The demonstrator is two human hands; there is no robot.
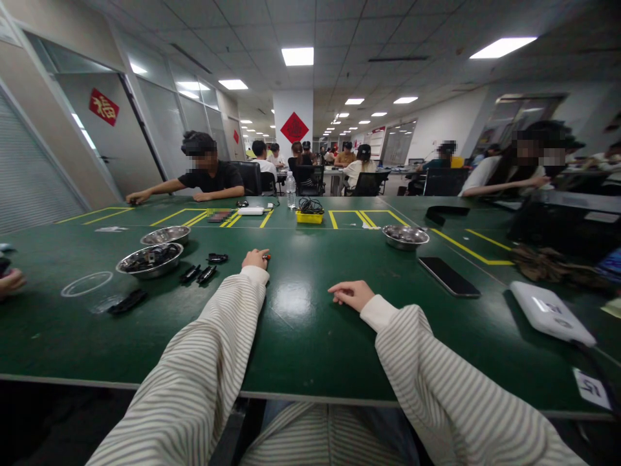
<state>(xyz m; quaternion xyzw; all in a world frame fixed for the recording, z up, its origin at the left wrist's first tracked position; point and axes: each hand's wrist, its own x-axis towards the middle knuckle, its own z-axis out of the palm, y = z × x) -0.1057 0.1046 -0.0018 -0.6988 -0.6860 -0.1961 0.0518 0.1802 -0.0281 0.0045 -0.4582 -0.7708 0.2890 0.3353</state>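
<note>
My left hand (255,259) is on the green table, its fingers closed around a small orange-and-black piece (266,257); most of the piece is hidden. To the left of that hand lie several black plastic parts (207,275). Farther left, a metal bowl (127,268) holds a heap of dark parts, with a second metal bowl (187,232) just behind it. My right hand (353,294) hovers over or rests on the table, index finger stretched out to the left and the others partly bent. Nothing shows in it.
On the right are a metal bowl (406,244), a phone (449,276) and a white device (552,312) with a cable. A yellow tray (309,218) of black cables and a bottle (291,191) stand ahead. Another person's hand (12,282) shows at far left; a person sits opposite.
</note>
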